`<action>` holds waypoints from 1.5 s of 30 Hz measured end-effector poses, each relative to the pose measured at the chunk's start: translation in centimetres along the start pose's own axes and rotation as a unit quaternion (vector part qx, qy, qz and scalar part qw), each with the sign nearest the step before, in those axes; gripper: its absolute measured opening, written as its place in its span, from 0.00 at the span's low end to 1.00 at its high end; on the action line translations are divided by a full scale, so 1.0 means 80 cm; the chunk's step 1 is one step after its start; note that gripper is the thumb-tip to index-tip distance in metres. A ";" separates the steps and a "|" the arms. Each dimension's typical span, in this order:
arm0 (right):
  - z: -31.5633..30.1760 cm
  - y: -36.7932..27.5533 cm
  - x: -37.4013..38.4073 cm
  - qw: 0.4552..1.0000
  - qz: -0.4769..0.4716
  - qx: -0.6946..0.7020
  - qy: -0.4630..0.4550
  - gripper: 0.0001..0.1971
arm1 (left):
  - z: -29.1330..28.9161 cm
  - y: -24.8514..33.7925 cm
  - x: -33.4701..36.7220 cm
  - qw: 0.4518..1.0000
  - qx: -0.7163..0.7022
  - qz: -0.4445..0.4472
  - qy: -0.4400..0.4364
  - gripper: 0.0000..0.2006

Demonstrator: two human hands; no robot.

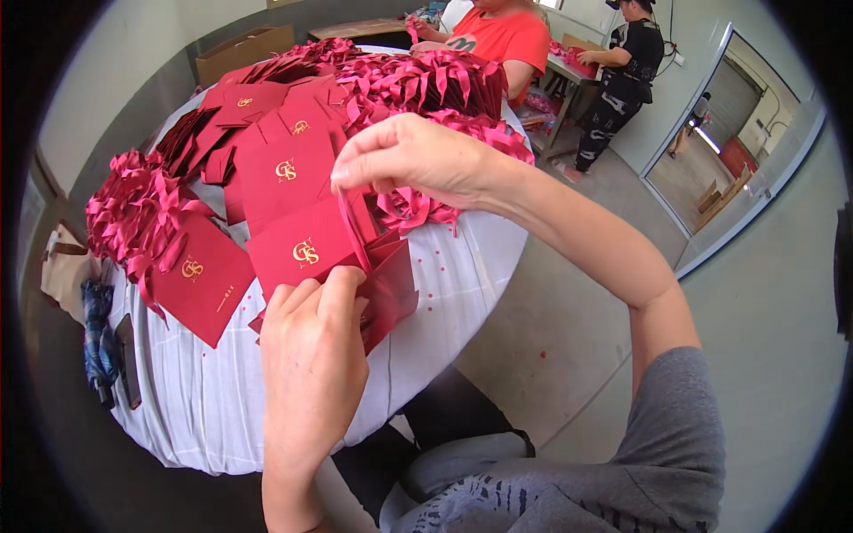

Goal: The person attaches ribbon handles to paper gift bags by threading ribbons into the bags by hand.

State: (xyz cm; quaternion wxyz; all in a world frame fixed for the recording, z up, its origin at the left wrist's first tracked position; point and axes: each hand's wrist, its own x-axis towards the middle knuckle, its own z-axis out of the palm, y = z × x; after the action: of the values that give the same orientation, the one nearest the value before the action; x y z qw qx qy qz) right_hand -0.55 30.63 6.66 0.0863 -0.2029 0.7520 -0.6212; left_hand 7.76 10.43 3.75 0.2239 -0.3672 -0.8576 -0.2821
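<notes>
A red paper gift bag is at the near edge of the round table, its side folds partly spread. My left hand is closed on the bag's upper edge, its fingertips partly hidden. Above it, my right hand pinches a red ribbon that runs down taut to the bag. Just beyond my left hand lie flat red bags with gold lettering, overlapping one another. Another red bag with a bunch of ribbons lies to the left.
Stacked ribboned bags cover the far side of the white-clothed table. A cardboard box stands behind. Across the table sits a person in an orange-red shirt; another in black works farther back. A folded umbrella hangs at left.
</notes>
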 end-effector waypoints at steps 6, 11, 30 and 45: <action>-0.008 0.016 0.006 0.957 -0.053 0.224 0.175 0.07 | -0.002 -0.003 0.000 0.999 0.020 0.011 -0.026 0.05; -0.011 0.069 -0.007 0.933 0.006 0.350 -0.083 0.21 | -0.004 -0.004 0.003 0.999 0.016 0.021 -0.043 0.09; 0.063 0.047 -0.039 0.979 -0.146 -0.015 0.138 0.07 | 0.004 -0.003 0.002 1.000 0.016 -0.003 0.004 0.04; 0.069 0.034 -0.050 0.969 -0.169 -0.079 0.161 0.07 | -0.017 -0.031 -0.003 0.976 -0.069 -0.034 0.204 0.10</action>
State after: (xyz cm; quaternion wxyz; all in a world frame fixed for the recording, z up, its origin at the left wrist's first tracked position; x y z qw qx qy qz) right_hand 4.65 27.71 2.35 -0.1583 -0.2308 0.7575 -0.5899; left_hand 6.28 8.02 3.87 0.3585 -0.2870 -0.7844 -0.4170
